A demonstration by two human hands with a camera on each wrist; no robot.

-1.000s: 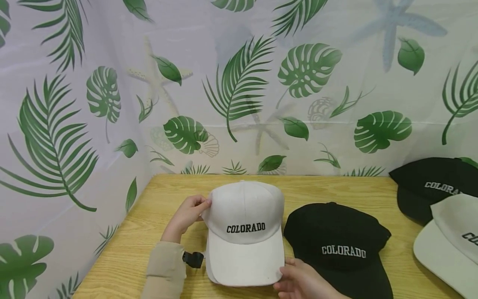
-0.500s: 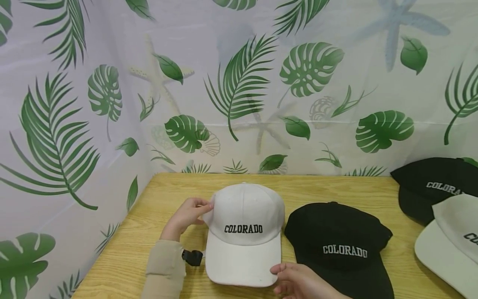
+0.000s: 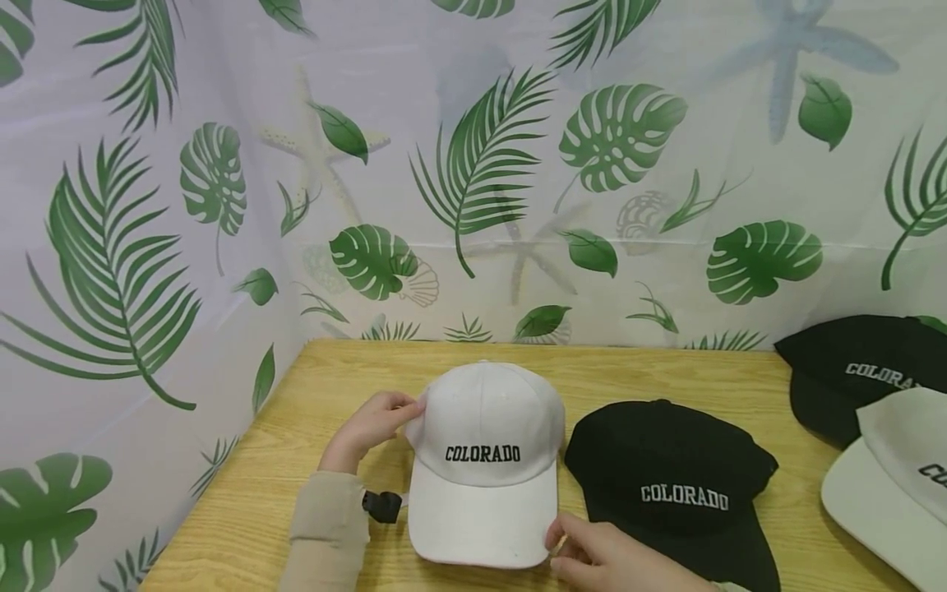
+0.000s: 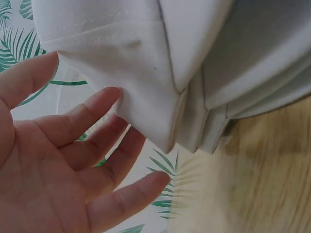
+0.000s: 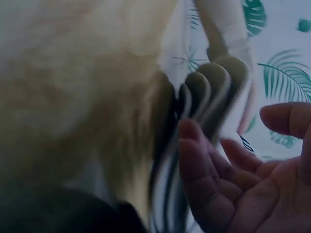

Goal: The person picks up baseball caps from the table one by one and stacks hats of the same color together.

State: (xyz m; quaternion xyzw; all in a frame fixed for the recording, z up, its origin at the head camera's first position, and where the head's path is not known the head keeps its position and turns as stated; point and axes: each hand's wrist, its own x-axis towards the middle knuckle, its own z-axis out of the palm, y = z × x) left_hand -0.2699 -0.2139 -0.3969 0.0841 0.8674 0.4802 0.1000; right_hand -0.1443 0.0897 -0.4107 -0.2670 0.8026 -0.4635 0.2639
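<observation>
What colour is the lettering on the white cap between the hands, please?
The lettering on the white cap is black; the head view shows it best.

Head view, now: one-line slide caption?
Left hand at the crown, right hand at the brim of a white cap; black cap beside it, wood-grain table beneath.

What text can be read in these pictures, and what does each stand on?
"COLORADO": black letters, white cap.
"COLORADO": pale letters, nearer black cap.
"COLORA": pale letters, rear black cap; the rest is covered.
"CO": dark letters, cream cap; the frame edge cuts off the rest.
Dark marks in the right wrist view: too blurred to read.
</observation>
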